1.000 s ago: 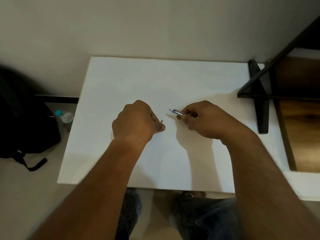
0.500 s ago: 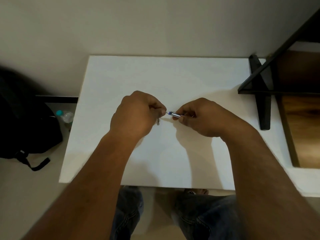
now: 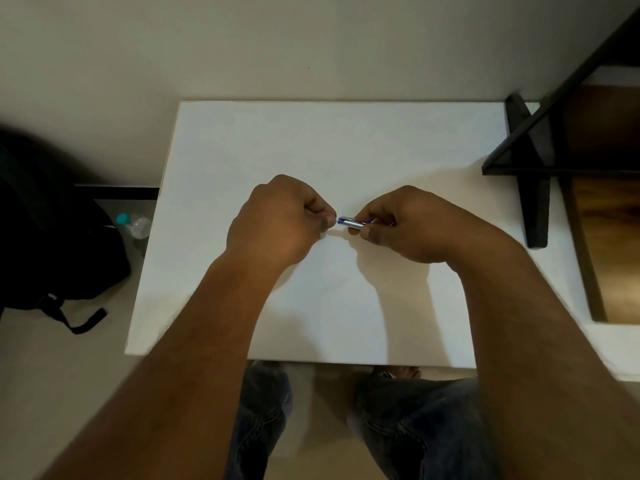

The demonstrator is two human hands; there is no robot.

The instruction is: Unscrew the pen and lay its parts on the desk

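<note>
Both hands hover over the middle of a white table [image 3: 346,147]. My right hand [image 3: 412,225] pinches a silver and blue pen [image 3: 352,222] that lies level and points left. My left hand [image 3: 277,221] is curled into a fist, and its thumb and fingertips meet the pen's left end. A small metal part that my left hand held a moment ago is hidden inside the fist. The pen's right half is covered by my right fingers.
A black shelf frame [image 3: 533,181] with wooden boards [image 3: 609,244] stands at the table's right. On the floor to the left lie a black backpack [image 3: 52,237] and a plastic bottle [image 3: 133,226]. My knees in jeans [image 3: 398,420] show below the table's near edge.
My left hand moved right and closed the gap to the pen's tip. The small metal part seen below its fingers has gone out of sight. The right hand shifted slightly.
</note>
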